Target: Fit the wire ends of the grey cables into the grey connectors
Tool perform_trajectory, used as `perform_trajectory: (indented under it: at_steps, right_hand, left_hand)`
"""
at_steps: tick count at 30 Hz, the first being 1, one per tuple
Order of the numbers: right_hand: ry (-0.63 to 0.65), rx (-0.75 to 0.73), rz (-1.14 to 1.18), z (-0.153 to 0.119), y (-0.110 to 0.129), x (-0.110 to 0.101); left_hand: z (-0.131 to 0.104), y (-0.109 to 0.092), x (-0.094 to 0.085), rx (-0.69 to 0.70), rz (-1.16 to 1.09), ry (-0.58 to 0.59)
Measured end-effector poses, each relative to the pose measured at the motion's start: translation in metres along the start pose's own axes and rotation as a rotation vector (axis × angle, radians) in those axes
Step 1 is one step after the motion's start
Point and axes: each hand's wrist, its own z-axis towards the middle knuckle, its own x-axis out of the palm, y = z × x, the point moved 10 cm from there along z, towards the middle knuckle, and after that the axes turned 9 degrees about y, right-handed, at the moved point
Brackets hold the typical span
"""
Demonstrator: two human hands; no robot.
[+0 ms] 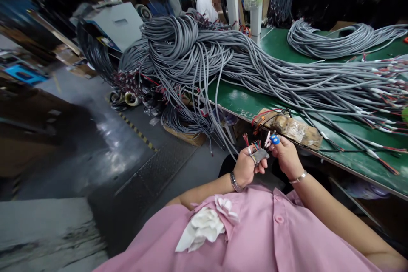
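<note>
My left hand (245, 169) is closed around a grey cable end (260, 156) from which several thin coloured wires (256, 145) fan out. Beside them stands a tuft of red wires (245, 139) above a white band. My right hand (288, 160) is close on the right, its thumb and fingers pinched together by the wire tips. Something blue (274, 139) wraps a fingertip of that hand, and small pale pieces (267, 138) show at its tip. What exactly the pinch holds is too small to tell.
A thick bundle of grey cables (255, 63) lies over the green table (232, 97), stripped ends to the right. Near its edge sits a worn, taped block (290, 127). Another cable coil (334, 40) lies behind. A person (207, 4) sits at the back. Coils stand on the floor.
</note>
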Motion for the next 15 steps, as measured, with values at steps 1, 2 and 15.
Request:
perform_trajectory:
  at_steps: [1, 2, 15]
  right_hand:
    - [-0.043, -0.042, -0.048, -0.001, 0.002, -0.004]
    - [-0.048, -0.053, -0.059, 0.0, 0.002, -0.004]
    - [0.034, 0.111, 0.247, 0.012, -0.025, 0.012]
  left_hand:
    - [0.001, 0.001, 0.0, -0.004, 0.002, -0.002]
    - [0.001, 0.002, 0.0, -0.006, 0.004, -0.002]
    - [0.004, 0.009, -0.002, -0.039, 0.045, -0.028]
